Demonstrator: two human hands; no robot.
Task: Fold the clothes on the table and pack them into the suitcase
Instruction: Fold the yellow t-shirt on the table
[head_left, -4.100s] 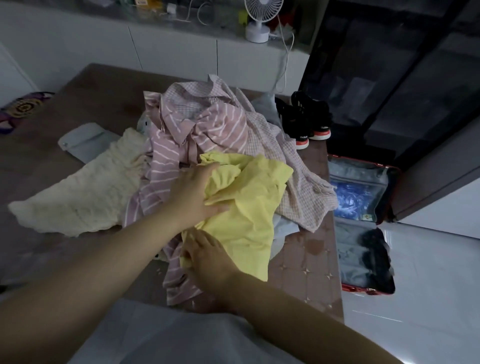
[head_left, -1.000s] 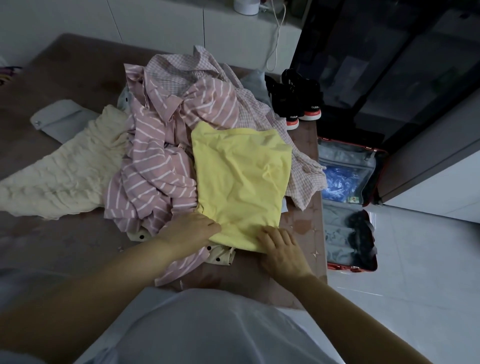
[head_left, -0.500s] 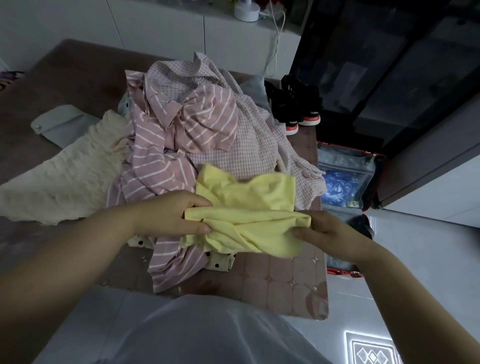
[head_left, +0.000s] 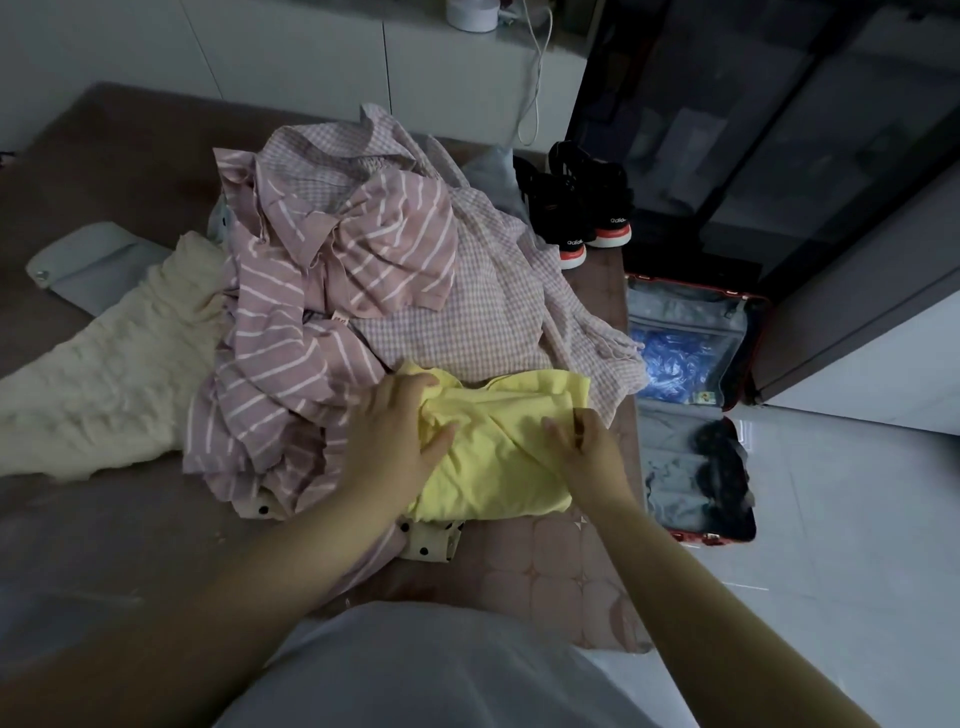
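A folded yellow garment (head_left: 498, 462) lies on the near edge of the clothes pile on the brown table (head_left: 104, 156). My left hand (head_left: 395, 436) grips its left side, with cloth bunched under the fingers. My right hand (head_left: 587, 447) pinches a fold on its right side. Behind it lie a pink striped shirt (head_left: 322, 291) and a pink checked garment (head_left: 493, 291). To the left spreads a cream knitted garment (head_left: 104, 384). The red suitcase (head_left: 748, 364) lies open on the floor to the right, with a blue bag and dark items inside.
A pale folded piece (head_left: 88, 265) lies at the far left of the table. A dotted cream cloth (head_left: 431, 538) peeks out under the yellow garment. Black sneakers (head_left: 576, 213) stand at the table's far right corner. White cabinets run behind, and a dark glass cabinet stands at the right.
The yellow garment, held up between both hands half a second ago, is back down on the pile in a smaller fold. Both hands now rest on top of it.
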